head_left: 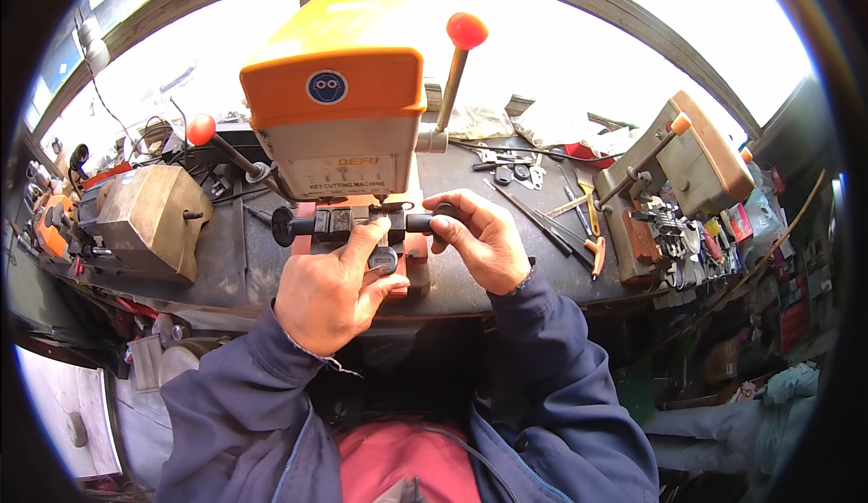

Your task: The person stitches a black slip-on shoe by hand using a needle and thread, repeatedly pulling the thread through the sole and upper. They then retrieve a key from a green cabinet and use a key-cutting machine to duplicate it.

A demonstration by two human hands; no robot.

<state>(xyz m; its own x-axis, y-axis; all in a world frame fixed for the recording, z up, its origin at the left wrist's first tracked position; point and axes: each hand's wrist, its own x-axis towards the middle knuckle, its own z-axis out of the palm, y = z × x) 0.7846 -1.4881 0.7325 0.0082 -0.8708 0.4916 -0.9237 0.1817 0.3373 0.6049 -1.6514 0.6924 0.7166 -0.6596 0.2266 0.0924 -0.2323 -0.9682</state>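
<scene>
Before me stands a key cutting machine (330, 132) with an orange top and a pale body. Below its head is a dark metal clamp (339, 223), a round black knob (283, 226) at its left end. My right hand (488, 245) has thumb and fingers closed around the black knob (443, 228) at the clamp's right end. My left hand (325, 293) lies against the clamp's front, index finger pressed on its top. A key (382, 261) with a round dark head sits between that index finger and the thumb. The key's blade is mostly hidden.
Red-ball levers (467, 31) stick out of the machine's sides. At left stands a beige machine (154, 218); at right, another key machine (674, 169) with many keys. Rods (533, 214), a pair of pliers (592, 209) and loose keys lie on the dark bench (461, 282).
</scene>
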